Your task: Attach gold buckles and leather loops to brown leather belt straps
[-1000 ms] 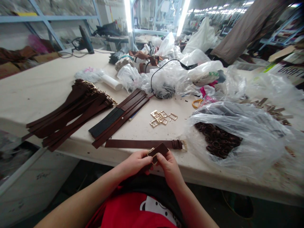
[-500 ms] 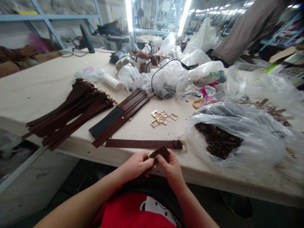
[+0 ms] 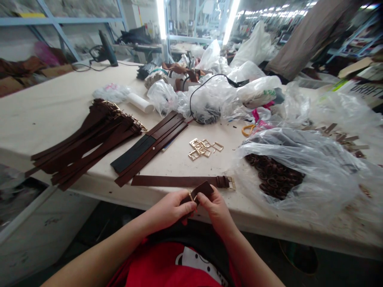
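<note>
Near the table's front edge, my left hand (image 3: pixel 176 205) and my right hand (image 3: pixel 214 203) are both closed on a brown leather strap (image 3: pixel 204 189) with a gold buckle (image 3: pixel 193 195). The thumbs press close to the buckle, and fingers hide much of the strap. Just beyond my hands a finished-looking brown belt (image 3: pixel 176 181) lies flat, its buckle end to the right. Farther back is a small heap of loose gold buckles (image 3: pixel 202 148).
Buckled brown straps (image 3: pixel 98 135) are fanned out on the left, beside a stack of flat straps (image 3: pixel 152 147). A clear plastic bag (image 3: pixel 323 175) of brown leather loops (image 3: pixel 272 177) stands right. Plastic bags (image 3: pixel 212 99) and orange-handled scissors (image 3: pixel 247 130) lie behind.
The buckle has turned in my fingers and shows more edge-on. My left thumb has shifted slightly right, while both hands keep hold of the strap.
</note>
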Demonstrator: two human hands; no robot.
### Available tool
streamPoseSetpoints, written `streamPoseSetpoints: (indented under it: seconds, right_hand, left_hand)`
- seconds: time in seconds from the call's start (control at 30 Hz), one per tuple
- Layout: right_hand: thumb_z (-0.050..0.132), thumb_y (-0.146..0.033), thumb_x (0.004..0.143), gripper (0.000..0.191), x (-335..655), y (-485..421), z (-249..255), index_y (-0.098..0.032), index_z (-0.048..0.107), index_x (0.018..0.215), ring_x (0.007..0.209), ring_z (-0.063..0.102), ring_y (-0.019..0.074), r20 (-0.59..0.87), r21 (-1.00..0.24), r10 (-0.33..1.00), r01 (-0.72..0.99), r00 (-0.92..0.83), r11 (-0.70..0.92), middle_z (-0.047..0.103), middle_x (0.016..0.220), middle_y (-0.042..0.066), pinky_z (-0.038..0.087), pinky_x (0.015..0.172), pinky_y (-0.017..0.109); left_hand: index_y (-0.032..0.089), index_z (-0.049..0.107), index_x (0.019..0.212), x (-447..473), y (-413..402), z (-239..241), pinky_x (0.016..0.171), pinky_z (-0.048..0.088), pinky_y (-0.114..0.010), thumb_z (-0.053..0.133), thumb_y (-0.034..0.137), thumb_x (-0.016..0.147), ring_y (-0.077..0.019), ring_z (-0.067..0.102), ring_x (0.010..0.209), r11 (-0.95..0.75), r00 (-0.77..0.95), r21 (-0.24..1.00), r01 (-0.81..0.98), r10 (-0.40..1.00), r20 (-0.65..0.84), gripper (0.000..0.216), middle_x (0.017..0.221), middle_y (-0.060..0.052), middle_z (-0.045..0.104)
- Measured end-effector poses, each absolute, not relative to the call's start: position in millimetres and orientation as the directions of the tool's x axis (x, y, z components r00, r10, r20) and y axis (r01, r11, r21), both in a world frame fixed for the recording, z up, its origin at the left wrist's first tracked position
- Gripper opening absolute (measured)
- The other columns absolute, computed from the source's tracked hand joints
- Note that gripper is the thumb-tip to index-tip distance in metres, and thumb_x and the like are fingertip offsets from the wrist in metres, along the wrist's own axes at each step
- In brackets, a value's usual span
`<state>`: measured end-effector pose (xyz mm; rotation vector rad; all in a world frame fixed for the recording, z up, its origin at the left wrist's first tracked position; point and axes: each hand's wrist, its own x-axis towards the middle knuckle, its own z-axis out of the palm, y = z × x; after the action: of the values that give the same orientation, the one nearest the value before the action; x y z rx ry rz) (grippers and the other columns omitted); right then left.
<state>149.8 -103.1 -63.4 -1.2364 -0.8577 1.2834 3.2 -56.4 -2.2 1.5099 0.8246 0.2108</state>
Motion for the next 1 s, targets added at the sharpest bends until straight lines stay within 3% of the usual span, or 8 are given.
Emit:
streamPoseSetpoints:
  seconds: [0.13, 0.23, 0.37, 0.47, 0.53, 0.6, 0.77, 1.0]
  right_hand:
    - [0.053, -0.028, 0.08, 0.007, 147, -109, -54, -0.021, 0.052, 0.08, 0.068, 0.049, 0.0138, 0.085, -0.989, 0.968, 0.137, 0.235, 0.053, 0.053, 0.072, -0.002, 0.04, 0.065, 0.028]
    - [0.046, -0.021, 0.083, 0.011, 146, -113, -47, -0.021, 0.055, 0.089, 0.078, 0.051, 0.0168, 0.265, -0.905, 0.955, 0.377, 0.134, 0.199, 0.057, 0.082, 0.003, 0.04, 0.071, 0.031]
    - [0.043, -0.016, 0.082, 0.021, 150, -121, -39, -0.02, 0.055, 0.098, 0.082, 0.053, 0.0178, 0.253, -0.849, 0.967, 0.483, 0.01, 0.217, 0.06, 0.088, 0.005, 0.041, 0.072, 0.03]
    - [0.046, -0.027, 0.082, 0.017, 173, -125, -35, -0.02, 0.057, 0.092, 0.076, 0.055, 0.0168, 0.208, -0.779, 0.97, 0.578, -0.123, 0.241, 0.061, 0.082, 0.003, 0.042, 0.068, 0.027]
    - [0.045, -0.034, 0.084, 0.02, 204, -122, -33, -0.021, 0.059, 0.089, 0.075, 0.055, 0.0159, 0.191, -0.67, 0.977, 0.716, -0.09, 0.197, 0.061, 0.079, 0.002, 0.042, 0.067, 0.025]
    - [0.04, -0.034, 0.087, 0.024, 246, -113, -32, -0.02, 0.059, 0.086, 0.076, 0.056, 0.0158, 0.214, -0.528, 0.97, 0.849, 0.113, 0.018, 0.061, 0.08, 0.003, 0.041, 0.069, 0.025]
    - [0.05, -0.021, 0.08, 0.012, 336, -85, -41, -0.015, 0.06, 0.077, 0.071, 0.055, 0.0198, 0.218, -0.238, 0.885, 0.902, 0.411, -0.36, 0.058, 0.08, 0.01, 0.037, 0.064, 0.03]
    - [0.049, -0.022, 0.081, 0.014, 343, -74, -54, -0.017, 0.062, 0.078, 0.077, 0.055, 0.0199, 0.21, -0.105, 0.89, 0.915, 0.404, -0.39, 0.057, 0.086, 0.01, 0.036, 0.066, 0.029]
  left_hand:
    - [0.015, 0.052, 0.075, 4, -49, -11, 0.046, 0.036, -0.019, 0.047, 0.039, 0.081, -0.0095, 0.046, 0.049, 0.164, 0.706, 0.921, 0.355, 0.598, -0.379, 0.025, 0.058, 0.004, 0.049]
    - [0.015, 0.051, 0.077, 5, -44, -24, 0.048, 0.037, -0.02, 0.052, 0.043, 0.077, -0.0118, 0.048, 0.053, 0.107, 0.622, 0.901, 0.42, 0.689, -0.371, 0.028, 0.059, 0.003, 0.051]
    - [0.016, 0.046, 0.111, 5, -43, -29, 0.062, 0.042, -0.025, 0.054, 0.038, 0.076, -0.0164, 0.055, 0.065, -0.026, 0.57, 0.864, 0.503, 0.761, -0.309, 0.042, 0.071, 0.001, 0.061]
    - [0.02, 0.051, 0.111, 4, -43, -21, 0.075, 0.042, -0.026, 0.051, 0.035, 0.078, -0.0186, 0.057, 0.081, -0.131, 0.706, 0.866, 0.482, 0.643, -0.295, 0.036, 0.086, -0.001, 0.064]
    - [0.021, 0.058, 0.1, 4, -40, -18, 0.077, 0.041, -0.025, 0.05, 0.038, 0.079, -0.0194, 0.057, 0.086, -0.143, 0.73, 0.864, 0.483, 0.61, -0.307, 0.028, 0.091, -0.001, 0.065]
    - [0.02, 0.058, 0.096, 4, -37, -18, 0.075, 0.041, -0.025, 0.048, 0.042, 0.08, -0.0198, 0.058, 0.085, -0.121, 0.693, 0.856, 0.503, 0.648, -0.316, 0.029, 0.091, -0.001, 0.065]
    - [0.021, 0.058, 0.095, 8, -40, -21, 0.074, 0.041, -0.024, 0.048, 0.041, 0.08, -0.02, 0.058, 0.085, -0.104, 0.699, 0.863, 0.495, 0.638, -0.324, 0.028, 0.09, 0.001, 0.066]
    - [0.019, 0.057, 0.093, 5, -42, -18, 0.072, 0.041, -0.024, 0.048, 0.043, 0.079, -0.0201, 0.059, 0.083, -0.111, 0.688, 0.851, 0.514, 0.646, -0.331, 0.03, 0.088, 0.0, 0.066]
